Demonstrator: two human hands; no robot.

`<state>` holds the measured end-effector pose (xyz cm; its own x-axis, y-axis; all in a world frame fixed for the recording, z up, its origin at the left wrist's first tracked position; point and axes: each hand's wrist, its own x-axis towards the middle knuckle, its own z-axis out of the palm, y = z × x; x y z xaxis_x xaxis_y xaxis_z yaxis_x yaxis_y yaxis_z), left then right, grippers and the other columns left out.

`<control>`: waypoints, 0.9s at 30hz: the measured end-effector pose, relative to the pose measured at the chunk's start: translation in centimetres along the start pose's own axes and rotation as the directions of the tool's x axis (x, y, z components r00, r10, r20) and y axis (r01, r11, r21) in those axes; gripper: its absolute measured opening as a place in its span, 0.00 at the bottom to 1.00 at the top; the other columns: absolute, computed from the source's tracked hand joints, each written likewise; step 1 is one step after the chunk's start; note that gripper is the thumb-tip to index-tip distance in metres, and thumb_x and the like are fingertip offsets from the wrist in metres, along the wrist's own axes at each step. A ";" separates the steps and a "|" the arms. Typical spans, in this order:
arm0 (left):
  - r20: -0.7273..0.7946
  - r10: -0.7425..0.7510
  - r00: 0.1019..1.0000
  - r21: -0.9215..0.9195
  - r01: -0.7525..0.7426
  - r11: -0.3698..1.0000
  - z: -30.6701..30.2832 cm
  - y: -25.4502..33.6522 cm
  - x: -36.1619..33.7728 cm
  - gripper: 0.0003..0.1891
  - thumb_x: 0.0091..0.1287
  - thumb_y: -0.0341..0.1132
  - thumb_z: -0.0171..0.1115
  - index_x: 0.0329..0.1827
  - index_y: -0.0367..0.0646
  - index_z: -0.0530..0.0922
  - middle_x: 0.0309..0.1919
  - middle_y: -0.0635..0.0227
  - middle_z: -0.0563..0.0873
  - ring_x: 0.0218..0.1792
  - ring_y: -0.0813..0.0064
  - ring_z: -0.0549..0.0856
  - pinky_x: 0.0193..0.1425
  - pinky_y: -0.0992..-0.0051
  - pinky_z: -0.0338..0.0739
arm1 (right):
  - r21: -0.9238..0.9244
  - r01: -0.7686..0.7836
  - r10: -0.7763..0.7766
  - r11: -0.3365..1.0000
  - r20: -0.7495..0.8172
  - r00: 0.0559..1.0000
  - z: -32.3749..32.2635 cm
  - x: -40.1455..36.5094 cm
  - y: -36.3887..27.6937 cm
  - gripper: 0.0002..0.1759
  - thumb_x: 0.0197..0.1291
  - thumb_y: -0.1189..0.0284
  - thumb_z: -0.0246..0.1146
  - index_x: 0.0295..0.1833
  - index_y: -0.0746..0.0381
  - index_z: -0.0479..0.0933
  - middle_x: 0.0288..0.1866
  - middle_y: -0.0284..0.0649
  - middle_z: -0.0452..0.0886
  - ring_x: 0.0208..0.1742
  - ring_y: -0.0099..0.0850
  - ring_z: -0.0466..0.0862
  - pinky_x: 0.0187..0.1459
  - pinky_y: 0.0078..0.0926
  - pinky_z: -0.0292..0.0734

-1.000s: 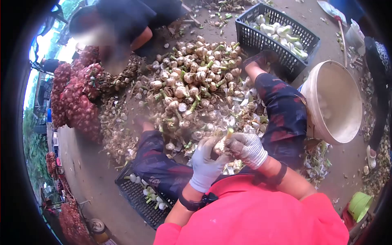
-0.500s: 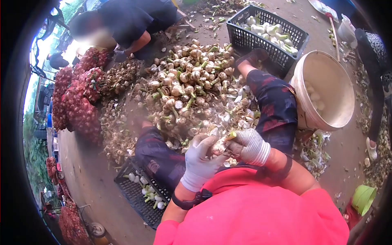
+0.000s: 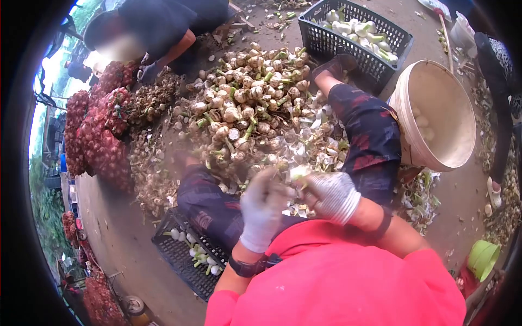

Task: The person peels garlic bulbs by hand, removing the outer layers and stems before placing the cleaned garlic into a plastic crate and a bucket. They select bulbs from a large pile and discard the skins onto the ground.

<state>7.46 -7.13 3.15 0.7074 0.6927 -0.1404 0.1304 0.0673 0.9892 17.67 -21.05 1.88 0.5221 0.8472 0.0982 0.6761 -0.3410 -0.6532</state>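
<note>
My left hand (image 3: 262, 209), in a whitish work glove, is raised over my lap with its fingers bent. Motion smears those fingers, so what they hold, if anything, cannot be made out. My right hand (image 3: 333, 196), gloved too, is closed at the lower end of a pale garlic bulb (image 3: 299, 173), which shows white and greenish between the hands. Just beyond lies a large heap of unpeeled garlic (image 3: 247, 95) with stem stubs and roots. Loose white peelings (image 3: 307, 146) cover the near side of that heap, between my legs.
A black crate (image 3: 356, 43) of cleaned garlic stands beyond my right foot; another crate (image 3: 198, 261) sits by my left leg. At right are a white bucket (image 3: 435, 114) and a green pot (image 3: 483, 261). Red net sacks (image 3: 103, 141) lie left, near a co-worker (image 3: 163, 32).
My hands have drawn apart slightly, and the left one is blurred by motion. The bulb shows whiter than before. The co-worker's arm has shifted slightly.
</note>
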 end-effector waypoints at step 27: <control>0.530 0.509 0.678 0.435 -0.733 0.523 -1.1 0.3 2.0 0.18 0.45 0.19 0.59 0.42 0.39 0.77 0.33 0.57 0.80 0.31 0.57 0.81 0.33 0.67 0.75 | 0.112 -0.077 0.061 0.991 0.140 0.988 0.9 2.1 0.5 0.12 0.60 0.63 0.54 0.31 0.59 0.75 0.23 0.47 0.79 0.28 0.49 0.81 0.31 0.45 0.75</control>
<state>8.18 -4.95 3.23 0.9144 0.1230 0.3858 -0.1484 -0.7846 0.6020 18.70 -19.08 1.08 0.4843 0.8736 -0.0482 0.5714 -0.3575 -0.7387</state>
